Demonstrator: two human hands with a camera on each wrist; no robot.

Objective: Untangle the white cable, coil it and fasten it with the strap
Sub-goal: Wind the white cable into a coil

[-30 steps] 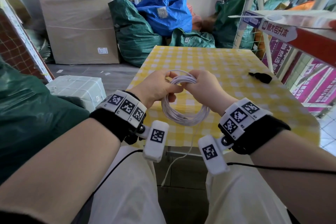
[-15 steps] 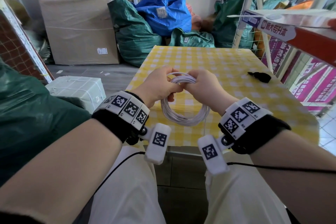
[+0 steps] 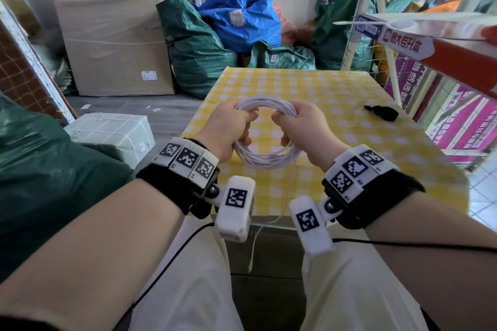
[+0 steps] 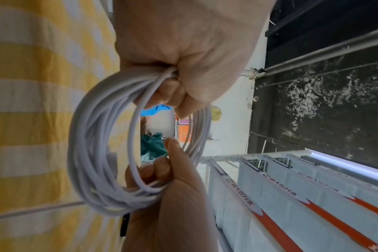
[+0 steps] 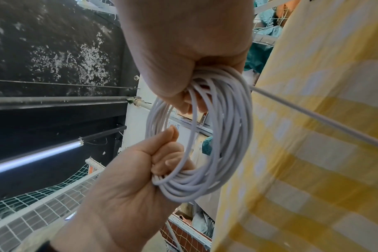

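Observation:
The white cable point(image 3: 269, 162) is wound into a ring of several loops, held just above the yellow checked table point(image 3: 349, 158). My left hand point(image 3: 236, 123) grips the ring's left side and my right hand point(image 3: 295, 123) grips its right side, fingers curled through the middle. A loose tail point(image 3: 286, 196) drops from the ring over the table's near edge. The black strap point(image 3: 382, 113) lies on the table, to the right of my right hand. In the left wrist view the cable point(image 4: 86, 153) spans between both fists, and the right wrist view shows the cable point(image 5: 231, 136) with its tail point(image 5: 313, 119) running off.
Behind the table stand a big cardboard box point(image 3: 113, 43), green sacks point(image 3: 196, 45) and a blue sack point(image 3: 242, 11). A white wrapped parcel point(image 3: 113, 134) sits on the floor at left. A red and white shelf point(image 3: 443, 37) juts in at right.
My hands have moved apart, from gripping the top of the hanging coil together to holding its left and right sides. The coil now spreads out as a wider ring.

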